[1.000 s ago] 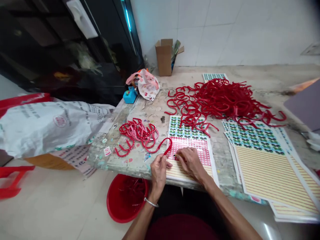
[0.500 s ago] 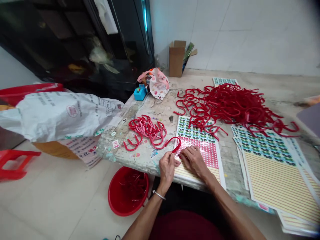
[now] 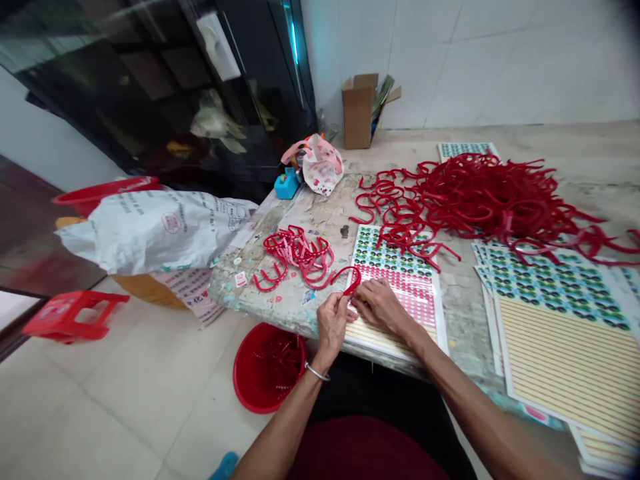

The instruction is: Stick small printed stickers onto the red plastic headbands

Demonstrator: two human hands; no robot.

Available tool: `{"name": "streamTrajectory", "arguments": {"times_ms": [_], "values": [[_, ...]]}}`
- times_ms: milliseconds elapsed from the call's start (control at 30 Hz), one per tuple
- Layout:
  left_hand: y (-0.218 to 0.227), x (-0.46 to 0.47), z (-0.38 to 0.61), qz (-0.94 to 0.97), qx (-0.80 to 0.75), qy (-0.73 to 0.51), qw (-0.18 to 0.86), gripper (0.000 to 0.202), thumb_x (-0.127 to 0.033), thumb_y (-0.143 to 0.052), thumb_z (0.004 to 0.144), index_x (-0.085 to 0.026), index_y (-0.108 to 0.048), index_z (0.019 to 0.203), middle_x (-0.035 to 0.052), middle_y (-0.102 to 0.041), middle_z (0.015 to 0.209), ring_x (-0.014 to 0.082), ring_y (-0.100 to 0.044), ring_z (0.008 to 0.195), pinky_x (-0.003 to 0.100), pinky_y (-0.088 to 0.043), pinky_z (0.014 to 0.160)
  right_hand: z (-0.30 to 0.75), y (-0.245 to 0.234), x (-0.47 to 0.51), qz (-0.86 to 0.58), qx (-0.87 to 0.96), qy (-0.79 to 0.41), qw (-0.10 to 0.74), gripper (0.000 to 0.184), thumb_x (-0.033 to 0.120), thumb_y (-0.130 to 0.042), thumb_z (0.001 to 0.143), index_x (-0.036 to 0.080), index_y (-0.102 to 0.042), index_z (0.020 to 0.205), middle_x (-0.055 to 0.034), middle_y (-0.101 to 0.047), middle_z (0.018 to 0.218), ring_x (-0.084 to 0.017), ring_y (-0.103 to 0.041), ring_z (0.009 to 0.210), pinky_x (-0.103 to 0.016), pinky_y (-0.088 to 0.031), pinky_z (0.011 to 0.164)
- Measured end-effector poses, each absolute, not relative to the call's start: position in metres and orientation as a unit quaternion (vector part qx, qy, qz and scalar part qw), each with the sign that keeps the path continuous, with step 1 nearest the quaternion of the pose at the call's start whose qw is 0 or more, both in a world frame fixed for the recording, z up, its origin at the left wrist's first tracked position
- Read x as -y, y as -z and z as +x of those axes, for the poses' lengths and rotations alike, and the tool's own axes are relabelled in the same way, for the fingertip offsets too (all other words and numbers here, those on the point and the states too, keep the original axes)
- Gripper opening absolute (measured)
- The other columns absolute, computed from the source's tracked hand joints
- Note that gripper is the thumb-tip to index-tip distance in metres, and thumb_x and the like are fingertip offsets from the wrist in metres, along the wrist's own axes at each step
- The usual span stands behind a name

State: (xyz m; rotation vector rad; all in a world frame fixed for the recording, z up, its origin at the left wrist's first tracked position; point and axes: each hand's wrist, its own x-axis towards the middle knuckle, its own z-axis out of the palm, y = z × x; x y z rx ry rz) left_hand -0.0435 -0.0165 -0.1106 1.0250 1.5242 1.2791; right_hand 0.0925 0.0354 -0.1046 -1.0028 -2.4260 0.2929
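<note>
My left hand (image 3: pixel 332 325) pinches the lower end of a red curved band (image 3: pixel 355 276), whose hooked top arcs over toward the left. Close beside it, my right hand (image 3: pixel 381 303) has its fingers bent together at the band's lower end; what they hold there is hidden. Beneath my right hand lies a sticker sheet (image 3: pixel 417 297) with green-blue, pink and yellow striped sections. To the left is a small heap of red bands (image 3: pixel 299 252), some with pink parts. A far larger pile of red bands (image 3: pixel 493 197) spreads behind the sheet and overlaps its top edge.
More sticker sheets (image 3: pixel 565 347) are stacked at the right of the worn table (image 3: pixel 325 213). Below the front edge stands a red bucket (image 3: pixel 245 373) with red pieces inside. A blue item (image 3: pixel 287 185), a patterned bag (image 3: pixel 323 167) and a cardboard box (image 3: pixel 357 117) stand at the back.
My right hand has moved from the pink part of the sheet up to the band in my left hand. The view has shifted slightly to the left.
</note>
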Motion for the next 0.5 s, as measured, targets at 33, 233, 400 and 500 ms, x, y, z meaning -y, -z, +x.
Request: {"name": "streamTrajectory", "arguments": {"times_ms": [33, 233, 400, 500], "values": [[0.112, 0.016, -0.044, 0.411, -0.613, -0.513, 0.438, 0.026, -0.04, -0.05, 0.08, -0.016, -0.058, 0.082, -0.0024, -0.06, 0.051, 0.0135, -0.062, 0.047, 0.021, -0.049, 0.047, 0.092, 0.105, -0.037, -0.368, 0.889, -0.112, 0.247, 0.011, 0.025, -0.048, 0.084, 0.018, -0.056, 0.081, -0.005, -0.06, 0.079, -0.017, -0.049, 0.077, -0.03, -0.029, 0.074], [0.114, 0.014, -0.046, 0.402, -0.613, -0.503, 0.459, 0.026, -0.041, -0.048, 0.081, -0.017, -0.057, 0.084, -0.0016, -0.062, 0.058, 0.0141, -0.063, 0.049, 0.022, -0.05, 0.047, 0.091, 0.106, -0.037, -0.385, 0.856, -0.194, 0.287, 0.011, 0.027, -0.054, 0.081, 0.018, -0.054, 0.074, -0.0037, -0.059, 0.072, -0.017, -0.05, 0.072, -0.031, -0.032, 0.072], [0.112, 0.014, -0.046, 0.401, -0.618, -0.496, 0.459, 0.024, -0.039, -0.048, 0.082, -0.017, -0.057, 0.084, -0.0024, -0.061, 0.054, 0.0141, -0.063, 0.049, 0.023, -0.051, 0.049, 0.101, 0.1, -0.04, -0.452, 0.728, -0.341, 0.387, 0.017, 0.035, -0.057, 0.079, 0.019, -0.054, 0.072, -0.0008, -0.055, 0.066, -0.013, -0.048, 0.06, -0.027, -0.037, 0.058], [0.11, 0.014, -0.045, 0.403, -0.622, -0.491, 0.457, 0.023, -0.038, -0.049, 0.082, -0.017, -0.056, 0.084, -0.0028, -0.06, 0.051, 0.0141, -0.062, 0.048, 0.023, -0.052, 0.049, 0.134, 0.08, -0.051, -0.485, 0.612, -0.376, 0.498, 0.018, 0.037, -0.057, 0.078, 0.02, -0.055, 0.073, 0.0006, -0.054, 0.067, -0.013, -0.05, 0.06, -0.026, -0.039, 0.056]]}}
